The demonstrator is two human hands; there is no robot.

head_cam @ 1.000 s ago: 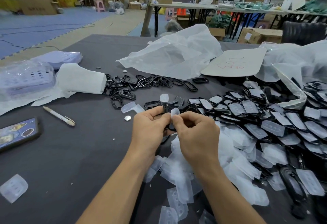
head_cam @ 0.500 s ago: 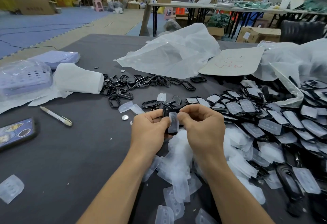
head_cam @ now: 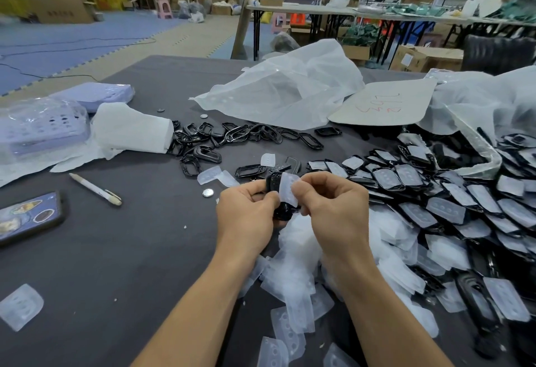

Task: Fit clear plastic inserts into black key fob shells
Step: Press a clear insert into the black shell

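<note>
My left hand (head_cam: 249, 215) grips a black key fob shell (head_cam: 275, 186) just above the table, near the middle of the view. My right hand (head_cam: 333, 207) pinches a clear plastic insert (head_cam: 288, 188) and holds it against the shell's face. A heap of loose clear inserts (head_cam: 295, 273) lies under and in front of both hands. Several shells with inserts in them (head_cam: 441, 192) spread in rows to the right. Empty black shells and frames (head_cam: 232, 137) lie scattered behind my hands.
On the dark grey table (head_cam: 139, 250) lie a pen (head_cam: 95, 189), a phone (head_cam: 26, 215), a coin cell (head_cam: 208, 192) and a stray insert (head_cam: 20, 305) at the left. A white paper roll (head_cam: 130, 128), plastic bags (head_cam: 287, 91) and a cardboard sheet (head_cam: 383, 102) sit behind.
The insert has shifted from between my thumbs to lie flat across the shell's upper face, and both hands have risen slightly and tilted the shell.
</note>
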